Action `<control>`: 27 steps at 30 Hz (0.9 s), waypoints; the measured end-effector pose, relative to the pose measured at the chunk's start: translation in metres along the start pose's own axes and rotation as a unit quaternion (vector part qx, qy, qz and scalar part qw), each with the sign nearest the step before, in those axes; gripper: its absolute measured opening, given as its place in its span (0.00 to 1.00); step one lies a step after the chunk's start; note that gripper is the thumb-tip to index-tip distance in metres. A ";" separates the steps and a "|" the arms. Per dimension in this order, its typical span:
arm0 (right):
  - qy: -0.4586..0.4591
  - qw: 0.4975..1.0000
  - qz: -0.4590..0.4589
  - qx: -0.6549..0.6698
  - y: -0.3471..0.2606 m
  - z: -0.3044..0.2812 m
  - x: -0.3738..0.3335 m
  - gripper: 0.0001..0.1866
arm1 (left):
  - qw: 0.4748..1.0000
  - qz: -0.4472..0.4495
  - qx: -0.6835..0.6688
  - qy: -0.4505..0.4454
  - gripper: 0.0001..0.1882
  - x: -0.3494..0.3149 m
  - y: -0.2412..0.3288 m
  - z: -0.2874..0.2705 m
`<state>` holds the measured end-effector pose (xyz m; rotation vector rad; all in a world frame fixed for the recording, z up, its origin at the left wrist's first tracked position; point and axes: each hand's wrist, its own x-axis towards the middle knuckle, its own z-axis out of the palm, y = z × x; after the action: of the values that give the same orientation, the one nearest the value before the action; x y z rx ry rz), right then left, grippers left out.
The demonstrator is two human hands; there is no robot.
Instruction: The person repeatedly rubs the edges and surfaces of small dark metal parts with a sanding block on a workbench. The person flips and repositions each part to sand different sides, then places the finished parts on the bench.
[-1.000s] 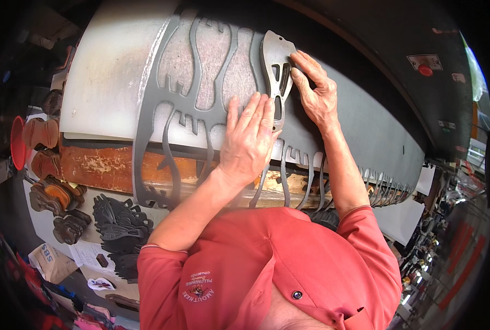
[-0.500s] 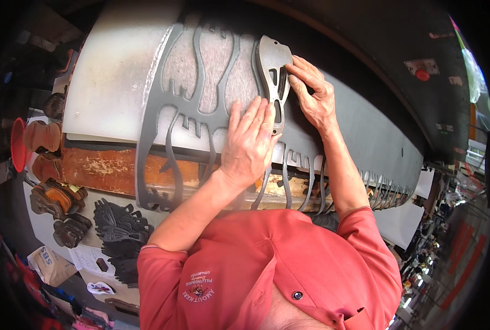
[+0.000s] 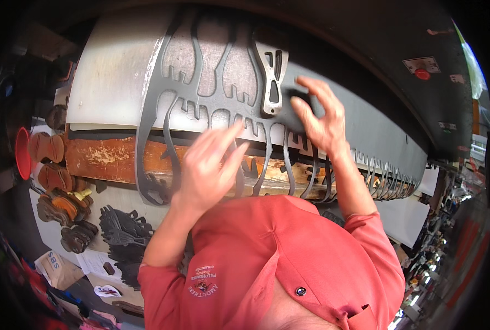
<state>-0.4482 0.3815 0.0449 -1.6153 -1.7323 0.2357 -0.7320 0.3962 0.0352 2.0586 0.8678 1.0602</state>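
A silver metal cutting die [image 3: 271, 82] with slotted openings lies on a dark grey sheet [image 3: 366, 121]. Its far end is in shadow beneath a dark overhead machine part [image 3: 355, 33]. Several curved, notched shapes have been cut out of the sheet's left part, and thin strips hang over the front edge. My right hand [image 3: 323, 118] is raised just right of the die, thumb and fingers apart, touching nothing. Over the strips at the lower left hovers my left hand [image 3: 207, 165], blurred, fingers spread and nothing in it.
A white board [image 3: 113, 82] lies under the sheet, above a worn orange-brown front edge [image 3: 99, 159]. Black cut pieces [image 3: 125, 231] are piled at lower left beside brown stacked shapes [image 3: 63, 212]. A red button [image 3: 422, 73] sits on the dark machine at right.
Both hands have let go of the die. My left hand has drawn back down and left, my right slightly down and right. Shadow now covers the die's far end.
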 end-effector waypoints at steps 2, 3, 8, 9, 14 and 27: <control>-0.014 0.999 0.016 0.031 -0.014 0.003 -0.033 0.19 | 0.999 -0.024 -0.029 -0.023 0.19 -0.035 0.012 -0.009; 0.014 1.000 -0.004 0.010 -0.016 0.012 -0.042 0.18 | 0.998 -0.050 -0.036 -0.025 0.17 -0.049 0.014 -0.003; 0.094 0.988 0.068 0.101 -0.008 0.030 -0.052 0.11 | 0.991 0.079 0.103 0.035 0.12 -0.068 -0.016 0.033; 0.097 0.993 0.025 0.064 -0.007 0.029 -0.047 0.11 | 0.989 0.087 0.103 0.054 0.09 -0.067 -0.021 0.035; 0.138 0.984 0.078 0.085 -0.044 0.027 -0.012 0.10 | 0.989 0.095 0.098 0.058 0.06 -0.043 -0.032 0.024; 0.212 0.928 -0.305 0.015 -0.167 0.086 0.093 0.12 | 0.992 0.058 0.101 0.054 0.06 -0.013 -0.055 0.028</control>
<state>-0.6263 0.4649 0.1188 -0.9383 -1.7682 -0.3628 -0.7278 0.4106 -0.0264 2.2605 0.9526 1.1969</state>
